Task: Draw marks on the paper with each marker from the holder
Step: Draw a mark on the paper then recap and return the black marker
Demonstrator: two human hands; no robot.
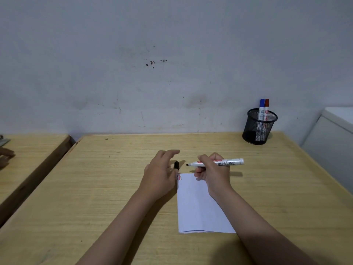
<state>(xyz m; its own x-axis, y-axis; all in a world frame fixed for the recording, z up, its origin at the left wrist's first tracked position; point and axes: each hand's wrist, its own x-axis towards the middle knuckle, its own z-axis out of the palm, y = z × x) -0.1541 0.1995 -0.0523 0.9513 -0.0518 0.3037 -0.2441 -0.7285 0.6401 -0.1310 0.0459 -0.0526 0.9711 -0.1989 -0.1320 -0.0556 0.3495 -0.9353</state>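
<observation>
A white sheet of paper (198, 205) lies on the wooden table (107, 188), with short red, blue and black marks near its top left corner. My right hand (212, 173) holds an uncapped black marker (225, 162) level above the paper's far edge, tip pointing left. My left hand (160, 173) rests at the paper's left edge and pinches the black cap (176, 165). A black mesh holder (257, 127) stands at the far right with a blue marker (261, 109) and a red marker (266, 109) in it.
A grey wall runs behind the table. A second wooden table (28, 153) stands to the left across a gap, with another person's hand (5, 155) on it. A white cabinet (332, 142) sits at the right edge.
</observation>
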